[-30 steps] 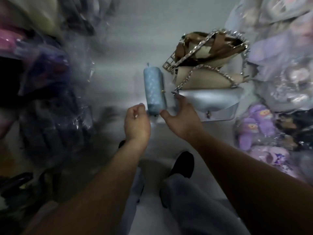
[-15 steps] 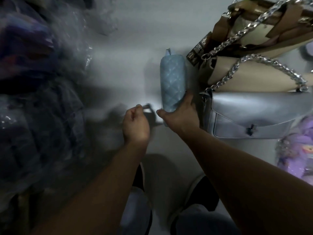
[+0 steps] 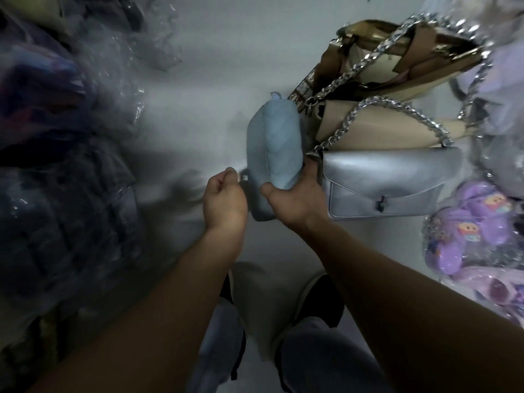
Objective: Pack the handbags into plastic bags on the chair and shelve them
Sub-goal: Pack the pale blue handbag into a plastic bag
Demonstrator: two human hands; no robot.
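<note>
The small handbag (image 3: 273,148) is just left of the flap handbag (image 3: 391,177), chained handbags (image 3: 377,129) behind.

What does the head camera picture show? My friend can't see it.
The right hand grips a pale blue quilted handbag, with the left hand curled beside it. To the right, a silver handbag and chain-strapped beige bags lie on the white floor.

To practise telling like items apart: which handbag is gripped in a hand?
The light blue quilted handbag, gripped at its lower end by the right hand. The silver handbag and the chain-strapped beige handbag lie beside it, unheld.
</note>
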